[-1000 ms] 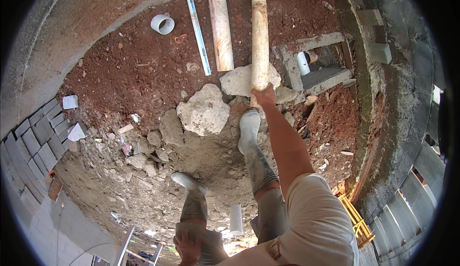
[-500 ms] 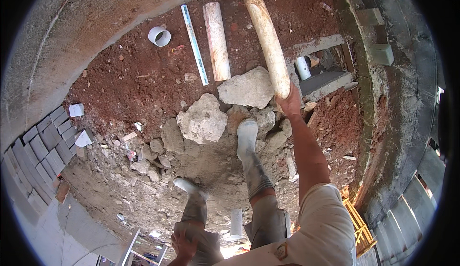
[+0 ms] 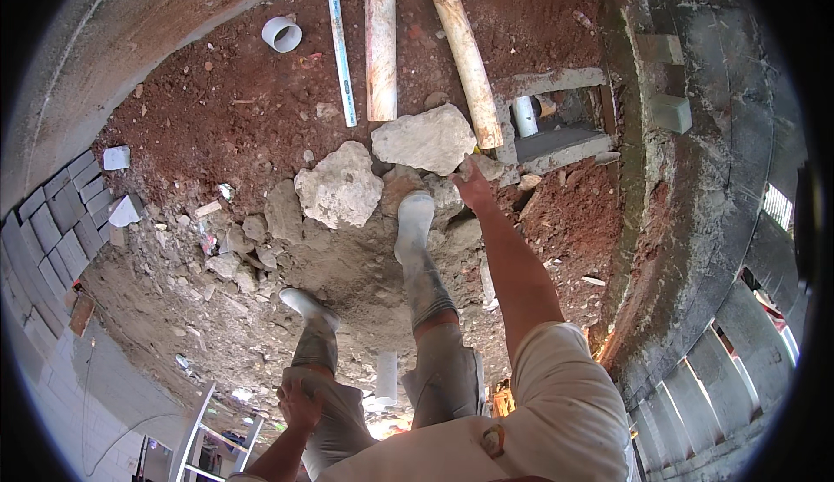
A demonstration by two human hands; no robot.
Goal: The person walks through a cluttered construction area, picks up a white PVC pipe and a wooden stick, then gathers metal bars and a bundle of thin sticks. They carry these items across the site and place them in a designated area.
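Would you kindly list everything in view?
Long pipe: one, stained cream, top centre
Wide pipe: one, stained white, left of it
Thin pipe: one, white-blue, further left
Pipe ring: one, white, upper left
Soil: one expanse, reddish, beneath pipes
Large rocks: two, pale, centre
Concrete frame: one, grey, right of centre
Pipe stub: one, white, inside frame
Paving blocks: many, grey, left edge
Ladder: one, whitish, lower left
Short pipe: one, grey, lower centre
Boots: two, grey, centre
Left hand: one, bare, on left leg
Right hand: one, bare, near long pipe
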